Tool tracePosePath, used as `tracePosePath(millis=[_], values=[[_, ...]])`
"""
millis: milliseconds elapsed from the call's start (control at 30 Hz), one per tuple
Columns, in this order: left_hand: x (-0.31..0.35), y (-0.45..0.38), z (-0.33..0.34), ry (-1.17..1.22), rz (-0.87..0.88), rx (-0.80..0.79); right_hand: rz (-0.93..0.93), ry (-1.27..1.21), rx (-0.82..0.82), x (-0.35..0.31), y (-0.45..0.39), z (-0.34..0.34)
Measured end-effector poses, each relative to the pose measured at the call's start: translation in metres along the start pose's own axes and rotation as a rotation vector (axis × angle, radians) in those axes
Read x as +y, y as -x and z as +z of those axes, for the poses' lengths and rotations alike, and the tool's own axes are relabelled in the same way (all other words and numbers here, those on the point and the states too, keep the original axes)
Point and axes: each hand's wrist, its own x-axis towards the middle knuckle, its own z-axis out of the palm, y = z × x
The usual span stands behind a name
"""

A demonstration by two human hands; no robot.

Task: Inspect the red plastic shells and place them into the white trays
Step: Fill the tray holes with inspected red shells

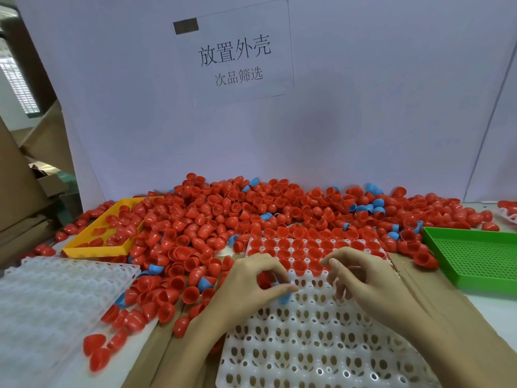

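Observation:
A big heap of red plastic shells (223,217), with a few blue ones mixed in, covers the back of the table. In front of me lies a white tray (307,331) with round pockets; its far rows hold red shells (296,247). My left hand (251,278) hovers over the tray's left side, fingers curled round red shells and a blue shell (284,296). My right hand (361,278) is over the tray's third row, its fingers curled beside a seated red shell (314,267); I cannot tell whether it holds anything.
A stack of white trays (56,301) sits at the near left. A yellow tray (103,233) with several red shells stands behind it. A green perforated tray (475,259) lies at the right. A white board with a paper sign stands behind the heap.

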Motion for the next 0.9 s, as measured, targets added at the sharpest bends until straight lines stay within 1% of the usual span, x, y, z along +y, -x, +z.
tracePosePath(millis=[67,100,167,267,300,333,367,400,433,467,500,533,600,733,900], values=[[0.001,-0.012,-0.005,0.092,-0.107,-0.038,-0.013,-0.01,0.006,-0.001,-0.001,0.001],[0.0,-0.019,-0.008,0.1,-0.137,-0.029,-0.016,-0.017,0.011,-0.001,-0.001,0.001],[-0.008,-0.037,-0.017,0.11,-0.173,0.032,-0.016,-0.033,0.017,-0.003,-0.002,0.0],[-0.03,-0.069,-0.03,0.207,-0.245,0.137,-0.004,-0.066,0.027,-0.006,-0.002,-0.002],[-0.039,-0.08,-0.033,0.184,-0.267,0.186,-0.001,-0.072,0.032,-0.006,-0.002,-0.002],[-0.049,-0.09,-0.036,0.11,-0.288,0.244,0.001,-0.077,0.033,-0.007,-0.002,-0.003],[-0.061,-0.1,-0.04,-0.027,-0.308,0.301,0.0,-0.082,0.035,-0.007,-0.001,-0.003],[-0.074,-0.108,-0.046,-0.231,-0.327,0.328,-0.003,-0.085,0.037,-0.007,-0.001,-0.003],[-0.086,-0.113,-0.053,-0.474,-0.352,0.31,-0.006,-0.083,0.039,-0.006,-0.002,-0.004],[-0.099,-0.117,-0.061,-0.698,-0.38,0.249,-0.006,-0.079,0.039,-0.005,-0.002,-0.004],[-0.11,-0.119,-0.069,-0.856,-0.405,0.164,-0.007,-0.076,0.036,-0.004,-0.002,-0.003],[-0.119,-0.119,-0.074,-0.94,-0.415,0.093,-0.01,-0.079,0.035,-0.003,-0.002,-0.003],[-0.13,-0.116,-0.076,-0.989,-0.395,0.038,-0.012,-0.097,0.039,-0.003,-0.003,-0.003],[-0.141,-0.104,-0.065,-1.018,-0.337,0.091,-0.021,-0.136,0.034,-0.005,-0.003,-0.002],[-0.145,-0.103,-0.068,-0.973,-0.34,0.061,-0.008,-0.133,0.032,-0.007,-0.002,-0.002]])
